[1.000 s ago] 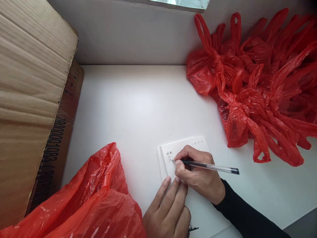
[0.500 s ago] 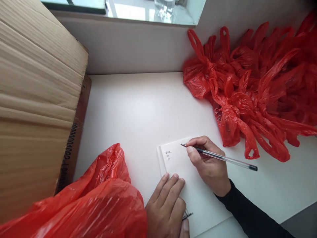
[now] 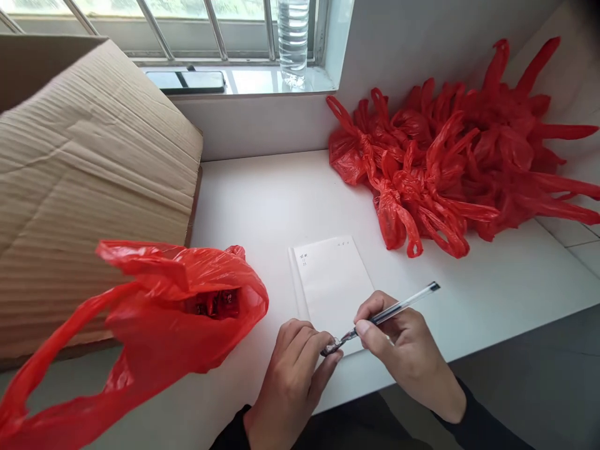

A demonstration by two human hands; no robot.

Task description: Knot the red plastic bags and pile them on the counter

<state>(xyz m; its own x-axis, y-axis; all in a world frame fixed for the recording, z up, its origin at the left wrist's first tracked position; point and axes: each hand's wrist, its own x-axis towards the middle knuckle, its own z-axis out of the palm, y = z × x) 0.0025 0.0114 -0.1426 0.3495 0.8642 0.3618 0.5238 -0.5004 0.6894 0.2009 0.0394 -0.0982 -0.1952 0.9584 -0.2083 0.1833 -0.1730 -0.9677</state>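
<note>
My right hand (image 3: pixel 410 350) grips a clear-barrelled pen (image 3: pixel 398 307), its tip pointing left and down. Pinched between the thumb and fingers of my left hand (image 3: pixel 290 369) is a small pen cap (image 3: pixel 330 348), partly covered by the fingers. The pen's tip meets the cap's open end or sits just before it; I cannot tell how far in it is. Beneath and beyond both hands lies a white notebook page (image 3: pixel 335 281) with a few handwritten marks near its upper corners. To the left, an open red plastic bag (image 3: pixel 187 337) shows small dark red wrapped items inside.
A large cardboard box (image 3: pixel 98 181) stands at the left. Several knotted red plastic bags (image 3: pixel 445 162) are heaped at the back right of the white table (image 3: pixel 253 200). On the window sill are a phone (image 3: pixel 185 81) and a water bottle (image 3: pixel 294 47).
My right hand has left the written lines and brought the pen down toward my left hand. The left hand has lifted off the page with the cap. The view has tilted up, showing the sill.
</note>
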